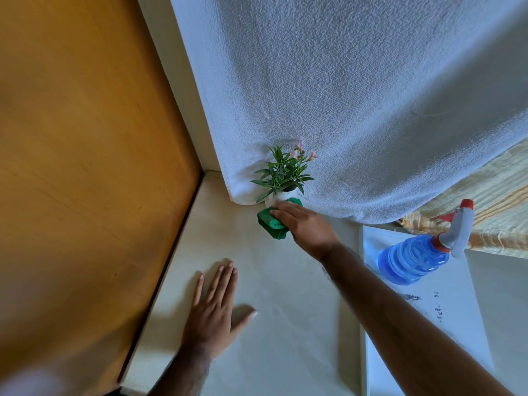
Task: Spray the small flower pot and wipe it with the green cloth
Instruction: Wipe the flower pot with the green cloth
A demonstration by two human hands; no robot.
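Observation:
A small white flower pot [275, 199] with green leaves and pink blooms stands at the far edge of the pale surface, against a white textured drape. My right hand [304, 225] presses a bunched green cloth [271, 222] against the pot's front, hiding most of the pot. My left hand [213, 305] lies flat, fingers spread, on the surface nearer to me and holds nothing. The blue spray bottle [417, 257] with a white and red trigger head stands to the right, apart from both hands.
The white textured drape [357, 110] hangs behind the pot. An orange wooden panel [85, 167] borders the surface on the left. A white sheet with dark marks [428, 304] lies under the bottle. Striped yellow fabric [497, 195] shows at the far right.

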